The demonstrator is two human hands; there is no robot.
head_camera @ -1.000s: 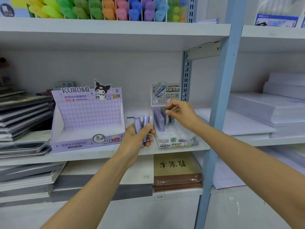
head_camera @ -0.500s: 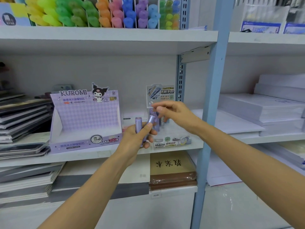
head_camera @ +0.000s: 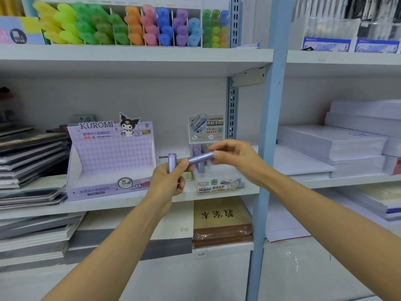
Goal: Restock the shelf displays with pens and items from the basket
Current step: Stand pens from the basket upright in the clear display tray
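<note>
Handover is the step in hand: just left of the clear display box (head_camera: 219, 184), our left hand (head_camera: 168, 183) grips one upright purple tube (head_camera: 171, 163), fingers curled round it, while our right hand (head_camera: 235, 158), directly in front of the box, pinches a second, slanted tube (head_camera: 200, 157) whose lower end meets the left thumb. Next, we judge, that tube must swing upright and drop into the box.

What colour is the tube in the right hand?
The tube is glittery purple; head view.

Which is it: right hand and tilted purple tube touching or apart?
Touching: head view shows right hand pinching the tilted purple tube at one end.
</note>
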